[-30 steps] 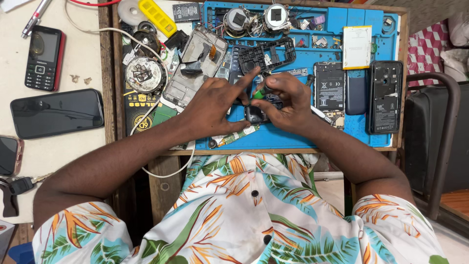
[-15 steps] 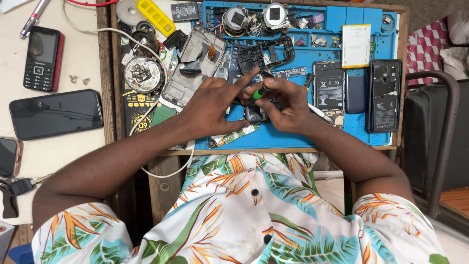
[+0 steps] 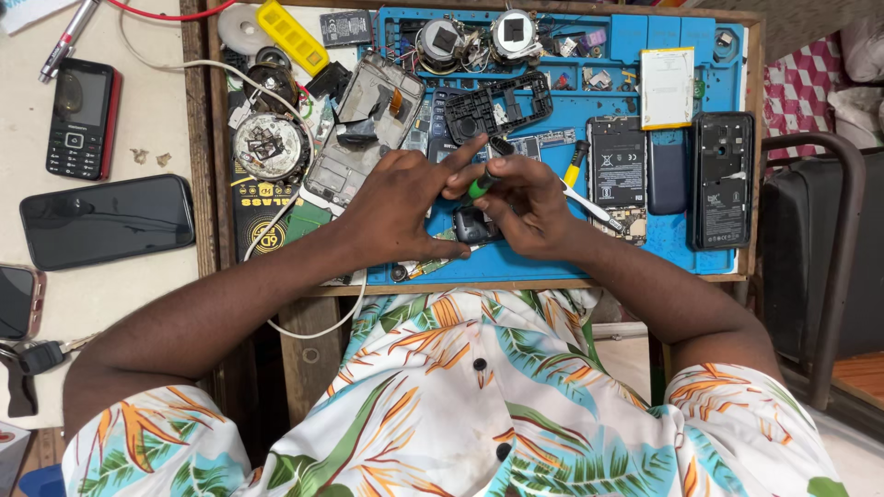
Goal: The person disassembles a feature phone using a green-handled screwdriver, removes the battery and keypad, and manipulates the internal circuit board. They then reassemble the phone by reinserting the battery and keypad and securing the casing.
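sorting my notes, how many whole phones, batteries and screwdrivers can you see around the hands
Whole phones: 3, a red-edged keypad phone, a black smartphone and a phone cut off by the left edge.
Loose batteries: 2, a white battery and a black battery.
Screwdrivers: 2, a green-handled screwdriver held by the right hand, with the left hand beside it, and a yellow-handled screwdriver.
Total: 7

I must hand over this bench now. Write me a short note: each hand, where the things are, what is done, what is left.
Right hand: grip on a green-handled screwdriver, tip down.
Left hand: steadies the small dark part on the blue mat, forefinger by the screwdriver.
Done: phones lie opened; a battery and back covers are out on the mat.
Left: the small part is under the tool; loose pieces are unassembled.
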